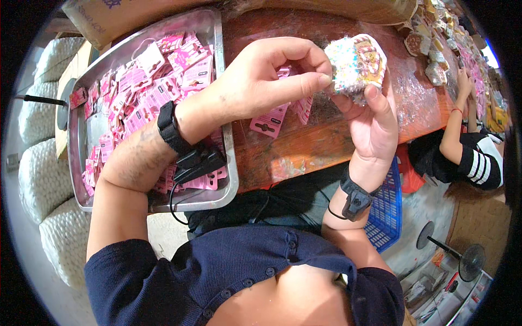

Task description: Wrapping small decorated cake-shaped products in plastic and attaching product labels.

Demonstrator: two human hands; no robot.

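Observation:
My right hand holds up a small, thick decorated piece, fuzzy white with coloured specks on one side and a brown-and-white pattern on the other. Its thumb and fingers grip the piece from below. My left hand comes across from the left, thumb and forefinger pinched together at the piece's left edge. What lies in that pinch is too small to make out. Beneath the left hand, several pink hang cards lie on the red-brown table.
A metal tray heaped with pink cards stands at the left. Cardboard borders the far side. More decorated pieces are piled far right, near a co-worker's arm. A blue basket sits below the table edge; white bundles are stacked left.

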